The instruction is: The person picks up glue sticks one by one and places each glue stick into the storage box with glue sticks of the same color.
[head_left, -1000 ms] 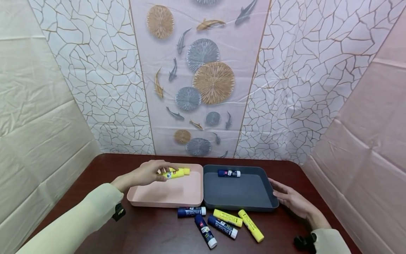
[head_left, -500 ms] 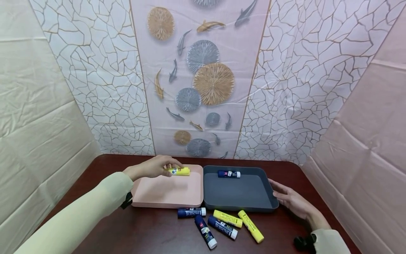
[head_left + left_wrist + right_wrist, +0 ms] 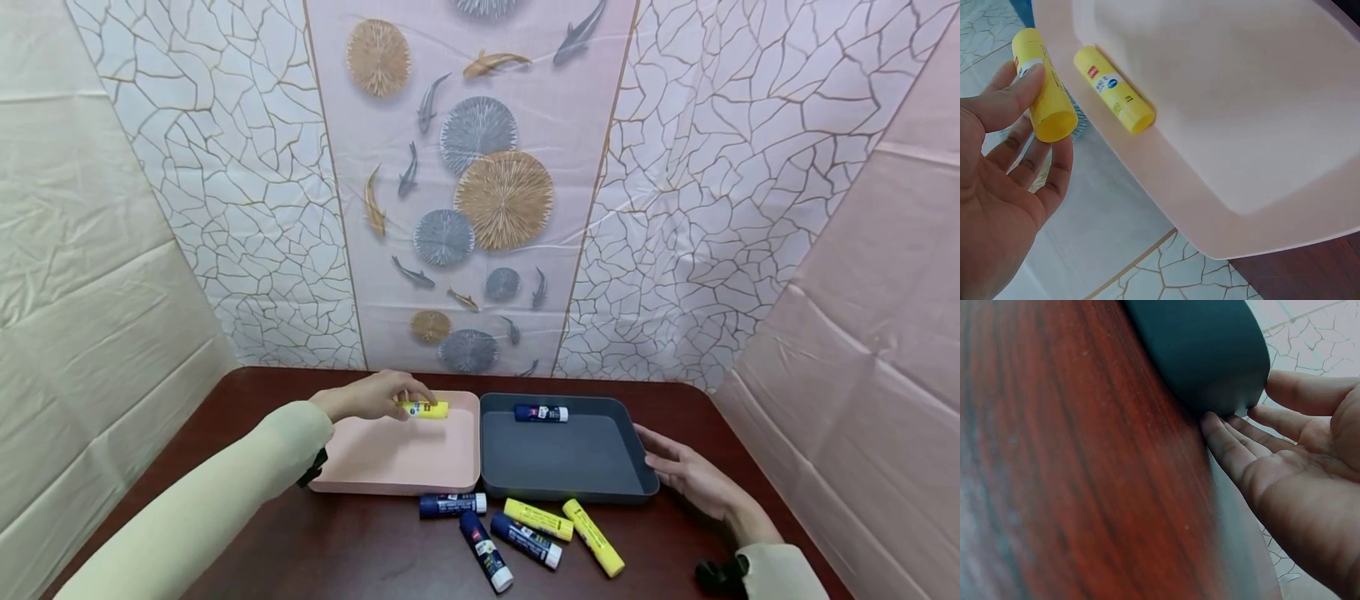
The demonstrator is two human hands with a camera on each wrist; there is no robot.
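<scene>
In the left wrist view my left hand (image 3: 1004,150) pinches a yellow glue stick (image 3: 1054,103) between thumb and fingers. Close by, a second yellow glue stick (image 3: 1114,90) lies along the inner edge of the pink tray (image 3: 1260,187). From the head camera, my left hand (image 3: 378,395) is over the back of that tray, and the two sticks overlap. My right hand (image 3: 697,473) is at the right end of the dark grey tray (image 3: 577,458); its extended fingertips touch the outer wall, seen also in the right wrist view.
A navy glue stick (image 3: 542,413) lies at the back of the grey tray. In front of the trays, on the dark red wooden table (image 3: 360,542), lie several more, among them a navy one (image 3: 486,552) and a yellow one (image 3: 593,537). Patterned cloth stands behind.
My left hand has moved right, carrying its yellow glue stick over the back of the pink tray until it overlaps the one lying there. The right hand stays where it was.
</scene>
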